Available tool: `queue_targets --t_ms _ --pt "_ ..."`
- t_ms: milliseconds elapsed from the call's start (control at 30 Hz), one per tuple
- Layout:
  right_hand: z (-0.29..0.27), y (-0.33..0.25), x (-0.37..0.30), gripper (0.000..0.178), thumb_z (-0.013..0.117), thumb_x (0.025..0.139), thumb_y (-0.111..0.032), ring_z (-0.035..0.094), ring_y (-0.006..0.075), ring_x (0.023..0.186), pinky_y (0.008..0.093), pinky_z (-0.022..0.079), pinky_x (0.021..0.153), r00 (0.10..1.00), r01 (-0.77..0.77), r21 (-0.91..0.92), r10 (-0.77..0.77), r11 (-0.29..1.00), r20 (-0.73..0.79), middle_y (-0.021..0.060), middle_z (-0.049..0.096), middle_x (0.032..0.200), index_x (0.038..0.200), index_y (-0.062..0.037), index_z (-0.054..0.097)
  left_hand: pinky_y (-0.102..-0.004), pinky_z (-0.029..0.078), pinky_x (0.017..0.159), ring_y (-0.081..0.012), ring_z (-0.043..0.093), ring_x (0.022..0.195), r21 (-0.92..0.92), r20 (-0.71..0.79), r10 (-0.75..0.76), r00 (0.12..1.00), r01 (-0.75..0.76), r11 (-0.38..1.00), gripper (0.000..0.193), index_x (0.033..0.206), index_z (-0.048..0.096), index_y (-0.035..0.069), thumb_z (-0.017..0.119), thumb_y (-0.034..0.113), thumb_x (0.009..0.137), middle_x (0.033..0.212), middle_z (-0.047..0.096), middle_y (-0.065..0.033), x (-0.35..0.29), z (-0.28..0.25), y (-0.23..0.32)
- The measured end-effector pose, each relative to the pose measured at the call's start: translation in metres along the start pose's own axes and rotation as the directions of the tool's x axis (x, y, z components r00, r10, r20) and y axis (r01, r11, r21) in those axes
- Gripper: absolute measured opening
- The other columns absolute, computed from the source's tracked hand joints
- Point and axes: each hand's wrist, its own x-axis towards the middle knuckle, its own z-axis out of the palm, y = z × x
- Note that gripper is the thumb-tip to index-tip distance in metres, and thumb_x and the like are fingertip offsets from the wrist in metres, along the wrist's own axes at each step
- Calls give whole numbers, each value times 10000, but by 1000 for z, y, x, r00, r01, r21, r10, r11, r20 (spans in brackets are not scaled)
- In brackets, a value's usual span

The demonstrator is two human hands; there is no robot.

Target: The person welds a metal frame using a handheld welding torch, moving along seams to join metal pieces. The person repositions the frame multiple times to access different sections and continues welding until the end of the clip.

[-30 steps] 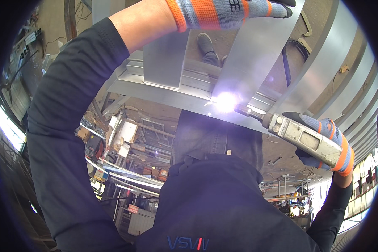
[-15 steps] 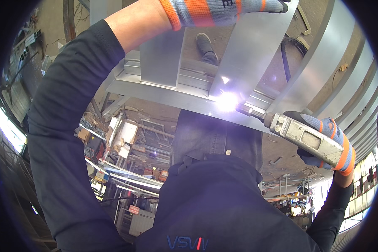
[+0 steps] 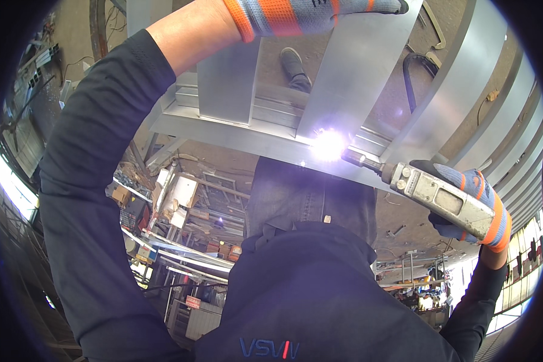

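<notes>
A worn silver handheld welding gun lies in my gloved right hand, whose fingers wrap round its body. Its nozzle points left at a bright white-violet glare, which hides the spot where a wide grey metal slat meets the long metal rail. At the upper edge, my left hand in a grey-and-orange glove reaches across to that slat. One dark-tipped finger stretches out along it; the other fingers are partly cut off by the frame.
More upright slats curve away to the right, and another slat stands to the left. A black strap-like piece lies on the floor beyond. Metal frames and clutter fill the lower left. A shoe shows between slats.
The glare and nozzle have shifted very slightly to the right along the joint. My left hand has moved a little left, its pointing finger still on the slat.
</notes>
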Motion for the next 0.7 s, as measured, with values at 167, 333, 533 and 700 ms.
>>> queue_targets --t_ms 167,333,533,700 --pt "2 11 -7 742 830 948 -148 679 94 687 286 549 668 998 59 22 -58 998 -23 -21 722 829 1662 -24 669 -667 402 1419 -333 634 1541 -12 17 -28 999 28 1000 515 1467 775 120 832 218 965 1555 725 -113 -11 -4 -5" --pt "-2 10 -9 706 838 997 -164 649 69 644 264 506 601 998 60 -14 -60 998 8 -28 707 810 1666 -16 665 -668 399 1420 -335 634 1544 -16 18 -32 999 32 999 521 1475 777 125 826 211 963 1559 725 -109 -15 -2 -5" --pt "-2 -1 -11 678 860 986 -164 610 47 596 264 471 541 985 -170 40 169 985 27 -31 684 781 1623 -7 688 -669 396 1420 -337 633 1546 -14 11 -38 999 38 999 529 1484 778 130 817 203 962 1564 726 -105 -17 -4 -6" --pt "-7 -4 -12 722 880 911 -66 730 116 714 304 608 684 983 -182 76 179 980 48 25 775 890 1609 -8 703 -670 393 1421 -339 633 1548 -20 19 -32 999 33 999 535 1492 780 134 811 196 961 1567 726 -101 -17 -5 -8"
